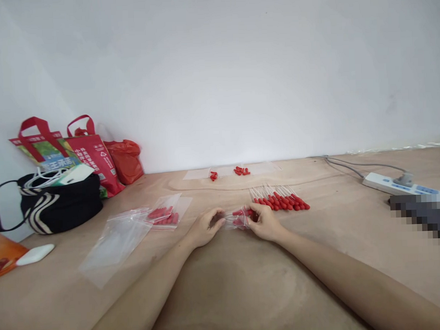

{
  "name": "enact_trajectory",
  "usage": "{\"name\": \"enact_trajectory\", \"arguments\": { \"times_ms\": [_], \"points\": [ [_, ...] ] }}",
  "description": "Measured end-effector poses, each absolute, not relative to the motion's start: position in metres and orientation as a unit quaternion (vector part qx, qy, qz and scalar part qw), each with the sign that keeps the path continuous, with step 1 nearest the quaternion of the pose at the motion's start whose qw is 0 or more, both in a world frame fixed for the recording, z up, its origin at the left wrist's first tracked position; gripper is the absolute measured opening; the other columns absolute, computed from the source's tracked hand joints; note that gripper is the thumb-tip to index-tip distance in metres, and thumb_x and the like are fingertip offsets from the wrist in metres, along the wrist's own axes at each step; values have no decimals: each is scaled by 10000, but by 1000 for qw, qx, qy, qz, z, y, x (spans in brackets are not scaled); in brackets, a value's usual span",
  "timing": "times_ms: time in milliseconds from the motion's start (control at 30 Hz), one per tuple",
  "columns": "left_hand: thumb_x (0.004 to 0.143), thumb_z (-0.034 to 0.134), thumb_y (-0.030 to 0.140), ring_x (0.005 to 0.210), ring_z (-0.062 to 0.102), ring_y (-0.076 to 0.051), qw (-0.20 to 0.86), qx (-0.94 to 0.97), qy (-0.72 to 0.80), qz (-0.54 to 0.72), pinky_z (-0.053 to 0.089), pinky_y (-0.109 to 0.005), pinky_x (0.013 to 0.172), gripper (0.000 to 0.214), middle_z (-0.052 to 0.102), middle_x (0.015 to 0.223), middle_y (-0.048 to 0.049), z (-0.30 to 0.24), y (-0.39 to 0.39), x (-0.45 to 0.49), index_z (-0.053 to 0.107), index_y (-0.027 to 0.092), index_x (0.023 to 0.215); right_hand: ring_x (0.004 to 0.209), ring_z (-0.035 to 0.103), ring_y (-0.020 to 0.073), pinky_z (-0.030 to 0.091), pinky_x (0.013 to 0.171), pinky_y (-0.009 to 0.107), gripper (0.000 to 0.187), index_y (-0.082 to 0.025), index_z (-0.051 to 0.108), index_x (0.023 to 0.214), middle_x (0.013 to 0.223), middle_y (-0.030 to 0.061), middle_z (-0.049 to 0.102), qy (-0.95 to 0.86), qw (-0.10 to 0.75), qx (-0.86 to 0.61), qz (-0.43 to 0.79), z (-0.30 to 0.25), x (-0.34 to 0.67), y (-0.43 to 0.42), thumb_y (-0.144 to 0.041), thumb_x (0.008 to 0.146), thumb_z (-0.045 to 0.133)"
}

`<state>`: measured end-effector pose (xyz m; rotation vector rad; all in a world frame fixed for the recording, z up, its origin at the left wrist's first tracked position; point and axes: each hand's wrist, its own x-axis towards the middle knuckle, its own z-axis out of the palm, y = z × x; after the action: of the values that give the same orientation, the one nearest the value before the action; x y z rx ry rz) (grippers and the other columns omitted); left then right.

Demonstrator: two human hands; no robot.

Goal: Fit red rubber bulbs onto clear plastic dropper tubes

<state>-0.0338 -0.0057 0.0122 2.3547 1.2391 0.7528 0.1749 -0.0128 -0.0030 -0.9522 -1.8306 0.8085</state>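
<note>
Between my hands is a small clear zip bag (229, 222) with red-tipped white sticks inside. My left hand (206, 226) has its thumb and fingers curled round the bag's left end. At the other end, my right hand (262, 221) pinches the bag by its zip edge, close to the red tips. Right beside that hand lies a row of loose red-tipped sticks (279, 200), tips toward me. To the left, filled zip bags (173, 219) with red tips showing lie by flat clear bags (117, 241).
Farther back, small groups of red pieces (241, 171) lie on a pale sheet (196, 174) near the wall. Shopping bags (97, 157) and a black bag (68, 201) stand left, near a white oval object (35, 254). A power strip (386, 182) with a cable lies right.
</note>
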Motion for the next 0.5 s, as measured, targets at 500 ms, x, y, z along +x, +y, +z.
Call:
{"name": "enact_trajectory", "arguments": {
  "times_ms": [500],
  "points": [
    [803,457,280,803,561,-148,172,830,455,275,446,-274,731,184,618,894,-34,10,-3,-35,553,170,914,654,561,119,455,596,237,162,-161,552,771,730,23,613,-687,498,-424,317,-8,180,-6,-316,752,512]
  ]
}}
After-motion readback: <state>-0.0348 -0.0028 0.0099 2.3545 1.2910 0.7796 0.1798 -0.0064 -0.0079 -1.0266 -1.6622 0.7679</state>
